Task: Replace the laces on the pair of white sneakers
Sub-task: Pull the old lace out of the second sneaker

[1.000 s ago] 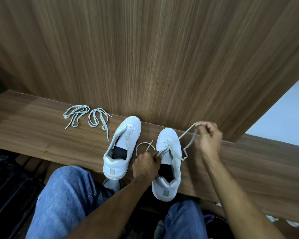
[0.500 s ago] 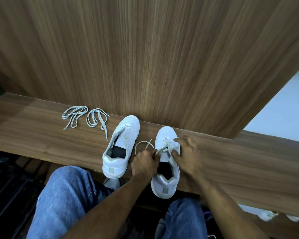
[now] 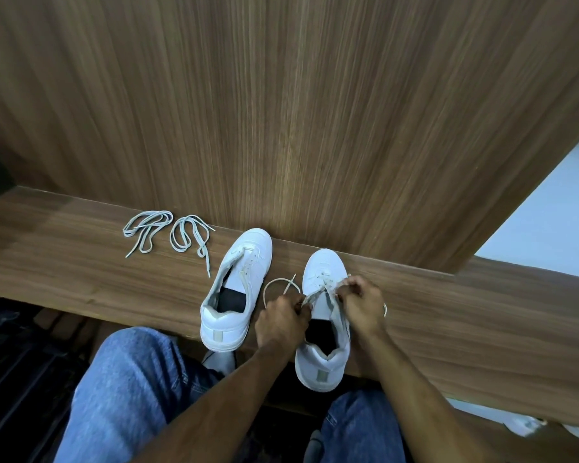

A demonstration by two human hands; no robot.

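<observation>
Left hand (image 3: 283, 315) grip: fingers curled, pinching a strand of the cream lace (image 3: 315, 295) at the left edge of the right sneaker (image 3: 325, 315), just above its opening. Right hand (image 3: 360, 304) grip: fingers curled tight on the same lace at the shoe's right eyelet row (exact strand hidden under the knuckles). The two hands sit close together over the tongue, nearly touching.

Right sneaker: white, toe toward the wooden wall panel (image 3: 281, 111), heel overhanging the near edge of the desk (image 3: 64, 262). Lace partly threaded through the forward eyelets; a loose loop of it curls onto the desk between the two shoes.

Left sneaker (image 3: 238, 289): white, just beside the right one, toe angled slightly right, heel at the desk edge. Dark insole visible; a lace strand lies along its eyelets, how far threaded I cannot tell.

Two loose laces (image 3: 168, 235): pale grey, coiled side by side on the desk, well left of the shoes.

Knees in blue jeans (image 3: 131, 396) fill the lower frame, with a dark floor at the left.
</observation>
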